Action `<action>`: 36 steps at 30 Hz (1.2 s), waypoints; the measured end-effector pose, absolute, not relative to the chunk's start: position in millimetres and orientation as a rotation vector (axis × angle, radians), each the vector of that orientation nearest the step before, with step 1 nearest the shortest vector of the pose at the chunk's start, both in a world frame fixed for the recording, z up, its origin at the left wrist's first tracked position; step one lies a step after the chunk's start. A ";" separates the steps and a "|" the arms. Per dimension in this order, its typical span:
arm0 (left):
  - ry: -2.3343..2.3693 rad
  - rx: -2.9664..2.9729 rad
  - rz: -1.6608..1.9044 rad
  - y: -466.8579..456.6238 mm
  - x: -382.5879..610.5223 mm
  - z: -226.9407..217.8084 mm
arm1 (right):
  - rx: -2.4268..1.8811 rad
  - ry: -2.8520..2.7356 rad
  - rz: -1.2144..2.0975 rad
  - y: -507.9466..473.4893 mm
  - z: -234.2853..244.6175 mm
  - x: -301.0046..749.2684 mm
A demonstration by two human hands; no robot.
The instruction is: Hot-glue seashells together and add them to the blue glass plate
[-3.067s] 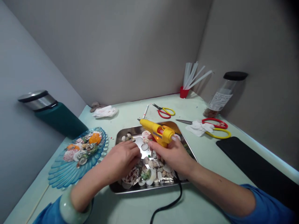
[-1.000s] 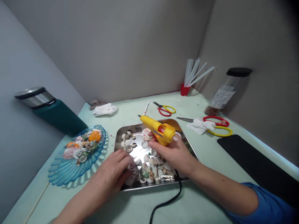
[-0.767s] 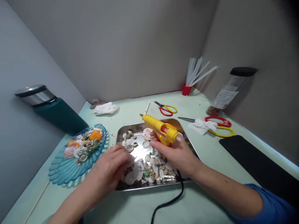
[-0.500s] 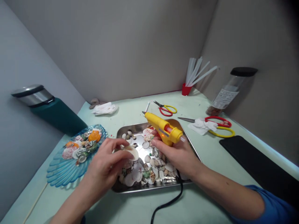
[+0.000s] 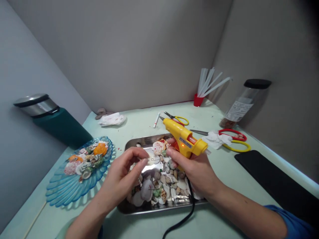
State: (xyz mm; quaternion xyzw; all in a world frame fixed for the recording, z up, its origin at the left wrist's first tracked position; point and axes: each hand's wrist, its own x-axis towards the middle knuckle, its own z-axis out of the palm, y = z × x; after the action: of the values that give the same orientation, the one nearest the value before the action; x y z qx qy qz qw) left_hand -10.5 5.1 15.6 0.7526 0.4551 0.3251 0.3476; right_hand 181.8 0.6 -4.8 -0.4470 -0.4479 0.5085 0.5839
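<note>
My right hand point(image 5: 199, 166) is wrapped around a yellow hot glue gun point(image 5: 183, 136), its nozzle pointing up and left and an orange light glowing on its side. Beside those fingertips is a pale shell piece with red writing point(image 5: 158, 147), which the same fingers seem to pinch. My left hand point(image 5: 127, 176) has its thumb and index finger close together over the tray's left side. A cream seashell point(image 5: 151, 154) shows just past these fingertips, mostly hidden. Below both hands, the metal tray point(image 5: 142, 209) holds many mixed shells point(image 5: 163, 192).
At left, a blue glass dish point(image 5: 64, 194) bears decorated shells near a teal bottle point(image 5: 62, 124). Behind the tray lie small scissors point(image 5: 181, 119) and a marker point(image 5: 156, 120). Right are larger scissors point(image 5: 236, 141), a red cup of glue sticks point(image 5: 198, 100), a jar point(image 5: 240, 106) and a black mat point(image 5: 269, 176).
My left hand has moved right and slightly up; the cream seashell, plain in its fingers before, is now mostly hidden. The glue gun has shifted right and its body tilts more steeply.
</note>
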 end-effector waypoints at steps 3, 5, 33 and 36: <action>1.187 1.939 0.964 7.5 -3.0 8.1 | -1.050 -1.044 1.199 0.5 -5.1 181.2; 1.194 1.897 1.034 7.4 2.3 4.5 | -1.069 -1.039 1.199 0.5 -4.4 180.5; 0.968 0.840 0.851 -3.7 16.7 1.0 | -1.208 -1.435 0.924 -5.7 -15.9 181.9; 0.981 0.902 0.815 -3.4 16.4 0.6 | -1.219 -1.519 0.829 -8.2 -16.1 182.3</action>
State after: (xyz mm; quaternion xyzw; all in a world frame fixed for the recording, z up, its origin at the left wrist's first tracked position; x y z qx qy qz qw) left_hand 16.4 -3.4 0.6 0.4064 0.4421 0.3672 0.7103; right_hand 182.3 -8.2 -16.1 -0.5018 -0.6255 0.3413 0.4904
